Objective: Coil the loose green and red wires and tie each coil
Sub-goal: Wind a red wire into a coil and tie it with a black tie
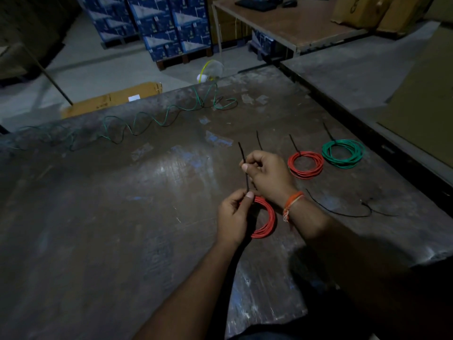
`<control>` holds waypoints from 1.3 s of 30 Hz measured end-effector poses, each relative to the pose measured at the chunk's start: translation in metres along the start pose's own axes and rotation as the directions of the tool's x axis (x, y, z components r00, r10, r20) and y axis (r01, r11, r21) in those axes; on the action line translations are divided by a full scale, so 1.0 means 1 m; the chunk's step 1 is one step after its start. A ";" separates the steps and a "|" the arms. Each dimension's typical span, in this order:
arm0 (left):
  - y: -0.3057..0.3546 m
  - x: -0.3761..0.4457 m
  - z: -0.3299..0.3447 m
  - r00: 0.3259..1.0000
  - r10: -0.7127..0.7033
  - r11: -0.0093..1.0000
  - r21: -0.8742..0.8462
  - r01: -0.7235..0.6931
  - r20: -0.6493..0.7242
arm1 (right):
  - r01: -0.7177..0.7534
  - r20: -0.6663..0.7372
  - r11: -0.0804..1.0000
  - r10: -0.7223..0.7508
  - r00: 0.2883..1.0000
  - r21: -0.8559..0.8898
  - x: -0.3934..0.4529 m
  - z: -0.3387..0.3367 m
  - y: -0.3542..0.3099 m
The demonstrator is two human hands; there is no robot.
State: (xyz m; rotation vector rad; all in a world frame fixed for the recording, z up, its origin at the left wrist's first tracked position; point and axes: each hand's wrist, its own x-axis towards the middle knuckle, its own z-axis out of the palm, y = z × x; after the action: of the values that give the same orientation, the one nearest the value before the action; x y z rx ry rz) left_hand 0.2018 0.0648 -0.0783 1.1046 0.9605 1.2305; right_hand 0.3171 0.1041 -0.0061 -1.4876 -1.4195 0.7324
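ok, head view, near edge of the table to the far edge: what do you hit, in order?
Red coil being tied at the hands → tied red coil → tied green coil → loose green wire along the far edge.

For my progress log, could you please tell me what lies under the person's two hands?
A red wire coil lies on the worn table, its left part covered by the left hand. Both hands pinch a black tie; its loop is hidden by the right hand.

Single head-worn wide-angle view; it faces forward and down over the table (122, 217). Both forearms enter from the bottom edge; no second view.
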 end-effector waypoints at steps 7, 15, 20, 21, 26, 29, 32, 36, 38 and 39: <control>0.001 0.006 0.000 0.999 -0.014 0.996 -0.084 0.009 -0.052 | 0.188 -0.104 0.981 -0.192 0.976 -0.049 0.002 0.010 -0.016; 0.019 0.056 -0.010 0.982 -0.042 0.982 0.174 0.075 -0.185 | -0.064 -0.071 0.974 0.050 0.996 -0.216 -0.038 0.011 0.033; 0.017 0.086 -0.012 0.980 0.061 0.736 0.671 0.082 -0.188 | -0.100 -0.215 0.938 0.028 0.976 -0.331 -0.023 0.025 0.032; 0.019 0.089 -0.014 0.978 0.105 0.645 0.761 0.071 -0.180 | -0.101 -0.209 0.923 0.023 0.978 -0.372 -0.018 0.029 0.029; 0.016 0.095 -0.033 0.987 0.119 0.282 0.957 0.066 -0.103 | -0.163 -0.135 0.843 0.108 0.985 -0.512 -0.004 0.048 0.023; 0.017 0.093 -0.041 0.991 0.103 0.213 0.975 0.064 -0.088 | -0.181 -0.064 0.759 0.181 0.981 -0.626 0.003 0.054 0.021; 0.023 0.089 -0.044 0.988 0.119 0.279 0.958 0.062 -0.099 | -0.171 -0.057 0.741 0.177 0.983 -0.650 -0.002 0.053 0.018; 0.030 0.089 -0.058 0.980 0.153 0.423 0.904 0.051 -0.127 | -0.028 -0.119 0.806 -0.053 0.991 -0.591 -0.010 0.049 0.011; 0.036 0.096 -0.073 0.978 0.174 0.463 0.886 0.019 -0.111 | 0.072 -0.114 0.839 -0.157 0.981 -0.539 -0.003 0.049 0.001; 0.043 0.100 -0.083 0.976 0.193 0.471 0.882 -0.005 -0.097 | 0.107 -0.105 0.857 -0.183 0.977 -0.503 0.006 0.051 -0.005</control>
State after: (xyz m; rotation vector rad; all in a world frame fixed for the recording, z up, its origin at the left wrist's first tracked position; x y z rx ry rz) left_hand 0.1231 0.1738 -0.0525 1.8982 1.8175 0.8902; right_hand 0.2710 0.1206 -0.0211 -1.7522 -1.6596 0.1508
